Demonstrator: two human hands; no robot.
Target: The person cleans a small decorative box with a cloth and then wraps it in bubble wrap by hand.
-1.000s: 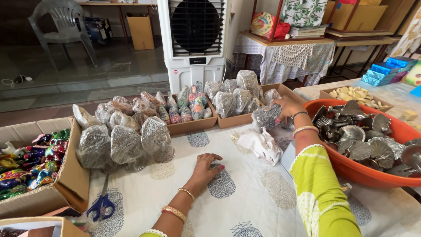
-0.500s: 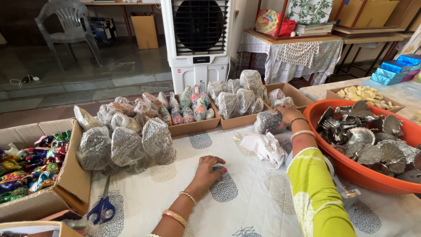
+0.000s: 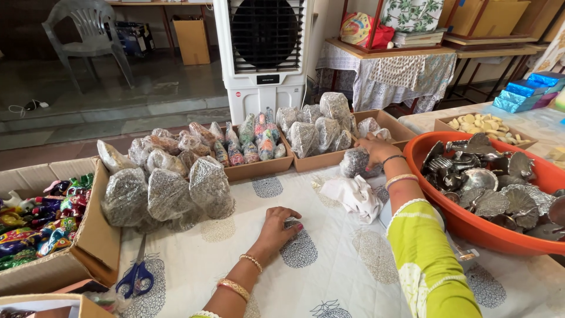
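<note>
Resting flat and empty at centre frame, the left hand [image 3: 281,228] is laid on the cloth-covered surface [image 3: 329,277]. A grey filled bag [image 3: 354,162] is grasped by the right hand [image 3: 374,150], right of centre, beside a cardboard tray [image 3: 329,156].

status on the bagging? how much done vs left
Done: many filled clear bags stand on the cloth and fill two cardboard trays. In hand: the right hand grips one filled bag by the right tray; the left hand rests flat on the tablecloth. Left: the orange tub holds a heap of loose metal pieces.
</note>
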